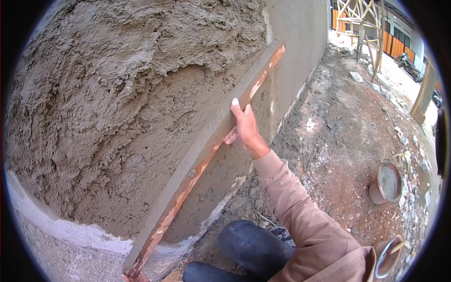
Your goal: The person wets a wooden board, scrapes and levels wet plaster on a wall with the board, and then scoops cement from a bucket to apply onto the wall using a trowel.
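A long plasterer's straightedge (188, 175), grey with mortar on its face and reddish-brown along its edge, slants across the wall from lower left to upper right. My right hand (245, 128) grips it above the middle, thumb on the near edge and fingers behind. At its lower end my left hand (136, 277) holds on, mostly cut off by the frame's bottom. Rough wet mortar (103, 108) covers the wall left of the straightedge. Smoother grey plaster (300, 42) lies to the upper right. How closely the straightedge touches the mortar I cannot tell.
Two buckets stand on the rubble-strewn ground to the right, one holding grey material (389, 182), the other (385, 258) partly behind my sleeve. My dark-clad knees (253, 246) are below. Wooden scaffolding (359, 23) and a motorcycle (408, 66) are farther off.
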The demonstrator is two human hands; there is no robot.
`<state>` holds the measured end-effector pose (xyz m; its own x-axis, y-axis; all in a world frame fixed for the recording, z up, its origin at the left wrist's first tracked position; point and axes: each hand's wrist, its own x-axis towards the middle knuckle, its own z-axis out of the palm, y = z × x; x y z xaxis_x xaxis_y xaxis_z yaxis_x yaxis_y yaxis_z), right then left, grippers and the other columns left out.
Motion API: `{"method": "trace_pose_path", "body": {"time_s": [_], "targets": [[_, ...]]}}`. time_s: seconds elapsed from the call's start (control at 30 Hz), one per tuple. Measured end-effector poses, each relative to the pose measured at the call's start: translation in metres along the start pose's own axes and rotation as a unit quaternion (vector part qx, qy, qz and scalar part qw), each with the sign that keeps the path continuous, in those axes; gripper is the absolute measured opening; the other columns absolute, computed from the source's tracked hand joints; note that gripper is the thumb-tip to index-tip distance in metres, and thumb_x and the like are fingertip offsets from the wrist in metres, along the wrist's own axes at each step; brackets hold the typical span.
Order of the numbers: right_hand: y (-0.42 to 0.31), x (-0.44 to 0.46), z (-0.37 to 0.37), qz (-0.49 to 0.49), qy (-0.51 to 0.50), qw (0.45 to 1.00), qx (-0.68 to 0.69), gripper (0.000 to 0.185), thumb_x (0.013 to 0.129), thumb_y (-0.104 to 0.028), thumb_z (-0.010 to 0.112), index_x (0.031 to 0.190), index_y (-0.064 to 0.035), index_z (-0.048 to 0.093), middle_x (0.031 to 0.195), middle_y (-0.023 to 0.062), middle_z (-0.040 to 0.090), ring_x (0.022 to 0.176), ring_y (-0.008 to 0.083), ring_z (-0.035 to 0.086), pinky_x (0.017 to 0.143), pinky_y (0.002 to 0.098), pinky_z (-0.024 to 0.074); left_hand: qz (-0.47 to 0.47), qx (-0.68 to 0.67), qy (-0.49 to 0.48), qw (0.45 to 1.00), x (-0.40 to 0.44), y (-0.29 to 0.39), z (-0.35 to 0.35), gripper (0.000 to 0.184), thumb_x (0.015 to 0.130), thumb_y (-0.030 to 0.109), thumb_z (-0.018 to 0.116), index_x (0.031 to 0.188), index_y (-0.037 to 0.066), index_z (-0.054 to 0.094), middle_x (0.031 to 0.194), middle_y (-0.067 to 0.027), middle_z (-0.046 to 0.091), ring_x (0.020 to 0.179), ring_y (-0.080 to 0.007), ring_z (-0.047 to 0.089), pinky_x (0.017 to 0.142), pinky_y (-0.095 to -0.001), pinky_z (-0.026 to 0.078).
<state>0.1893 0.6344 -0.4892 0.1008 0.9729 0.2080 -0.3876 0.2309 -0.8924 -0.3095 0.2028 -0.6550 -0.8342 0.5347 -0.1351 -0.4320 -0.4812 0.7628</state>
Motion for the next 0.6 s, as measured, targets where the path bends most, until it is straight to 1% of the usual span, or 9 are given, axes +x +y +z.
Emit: {"method": "trace_pose_path", "body": {"time_s": [0.07, 0.17, 0.2, 0.23, 0.27, 0.37, 0.47, 0.57, 0.6], "targets": [[-0.033, 0.025, -0.006, 0.002, -0.006, 1.0, -0.008, 0.055, 0.099, -0.044, 0.049, 0.117, 0.0047, 0.032, 0.09, 0.0271, 0.058, 0.039, 0.0281, 0.058, 0.03, 0.031, 0.049, 0.034, 0.021, 0.019, 0.999, -0.025, -0.006, 0.055, 0.047, 0.099, 0.034, 0.053, 0.119, -0.008, 0.056, 0.118, -0.0207, 0.063, 0.114, -0.0319, 0.057, 0.101, -0.0457, 0.047], [-0.061, 0.064, -0.023, 0.001, -0.004, 1.0, -0.001, 0.058, 0.098, -0.045, 0.05, 0.119, 0.0054, 0.03, 0.099, 0.0299, 0.057, 0.041, 0.0297, 0.059, 0.031, 0.0325, 0.0502, 0.051, 0.032, -0.101, 0.993, -0.027, -0.013, 0.077, 0.055, 0.099, 0.035, 0.053, 0.133, -0.008, 0.047, 0.127, -0.0234, 0.056, 0.117, -0.0337, 0.055, 0.104, -0.0481, 0.044], [-0.063, 0.072, -0.026, 0.003, -0.008, 1.0, -0.01, 0.058, 0.098, -0.047, 0.049, 0.119, 0.0039, 0.033, 0.097, 0.0282, 0.058, 0.042, 0.0282, 0.059, 0.032, 0.0316, 0.0505, 0.151, 0.124, -0.151, 0.969, -0.022, -0.021, 0.066, 0.057, 0.099, 0.035, 0.053, 0.136, -0.007, 0.043, 0.13, -0.024, 0.053, 0.118, -0.0339, 0.054, 0.104, -0.0484, 0.044], [-0.063, 0.077, -0.028, 0.006, -0.011, 1.0, -0.017, 0.058, 0.098, -0.05, 0.047, 0.118, 0.0024, 0.035, 0.095, 0.0264, 0.058, 0.044, 0.0268, 0.058, 0.034, 0.0307, 0.0509, 0.248, 0.215, -0.198, 0.923, -0.011, -0.032, 0.049, 0.06, 0.099, 0.036, 0.053, 0.14, -0.006, 0.039, 0.134, -0.0245, 0.05, 0.119, -0.0341, 0.054, 0.105, -0.0488, 0.043], [-0.063, 0.077, -0.03, 0.006, -0.014, 1.0, -0.024, 0.058, 0.098, -0.053, 0.045, 0.118, 0.0009, 0.037, 0.093, 0.0247, 0.059, 0.045, 0.0253, 0.058, 0.035, 0.0298, 0.0512, 0.341, 0.3, -0.243, 0.857, -0.006, -0.038, 0.039, 0.064, 0.099, 0.037, 0.053, 0.144, -0.005, 0.035, 0.137, -0.0251, 0.047, 0.12, -0.0344, 0.053, 0.105, -0.0492, 0.043], [-0.057, 0.067, -0.023, -0.014, 0.003, 0.999, -0.037, 0.058, 0.098, -0.053, 0.046, 0.118, -0.0001, 0.035, 0.095, 0.024, 0.058, 0.045, 0.0252, 0.059, 0.036, 0.0293, 0.0516, 0.309, 0.233, -0.26, 0.885, -0.045, -0.032, 0.069, 0.073, 0.098, 0.039, 0.055, 0.15, -0.001, 0.022, 0.144, -0.0262, 0.038, 0.118, -0.0346, 0.054, 0.102, -0.0484, 0.046], [-0.043, 0.03, -0.002, -0.004, -0.007, 0.999, -0.033, 0.057, 0.098, -0.053, 0.047, 0.118, -0.0012, 0.032, 0.098, 0.0245, 0.058, 0.045, 0.025, 0.059, 0.036, 0.0297, 0.0514, 0.262, 0.192, -0.189, 0.927, 0.001, -0.035, -0.009, 0.069, 0.096, 0.042, 0.058, 0.145, -0.002, 0.035, 0.136, -0.0245, 0.048, 0.117, -0.0339, 0.055, 0.1, -0.0481, 0.048], [-0.017, 0.0, 0.011, 0.003, -0.032, 0.999, 0.009, 0.056, 0.098, -0.046, 0.05, 0.118, 0.0024, 0.029, 0.097, 0.0271, 0.056, 0.042, 0.0288, 0.06, 0.033, 0.0333, 0.0516, 0.08, 0.066, 0.009, 0.995, 0.021, -0.015, -0.043, 0.061, 0.094, 0.043, 0.061, 0.135, 0.0, 0.048, 0.124, -0.0217, 0.058, 0.117, -0.0334, 0.055, 0.101, -0.0483, 0.048], [-0.014, -0.004, 0.011, 0.0, -0.034, 0.999, 0.015, 0.057, 0.098, -0.046, 0.05, 0.118, 0.0026, 0.028, 0.097, 0.0274, 0.056, 0.042, 0.0289, 0.06, 0.033, 0.0333, 0.0514, 0.09, 0.068, 0.017, 0.993, 0.022, -0.013, -0.048, 0.057, 0.094, 0.043, 0.06, 0.132, 0.0, 0.051, 0.119, -0.0205, 0.06, 0.118, -0.033, 0.054, 0.102, -0.0485, 0.048]]}}
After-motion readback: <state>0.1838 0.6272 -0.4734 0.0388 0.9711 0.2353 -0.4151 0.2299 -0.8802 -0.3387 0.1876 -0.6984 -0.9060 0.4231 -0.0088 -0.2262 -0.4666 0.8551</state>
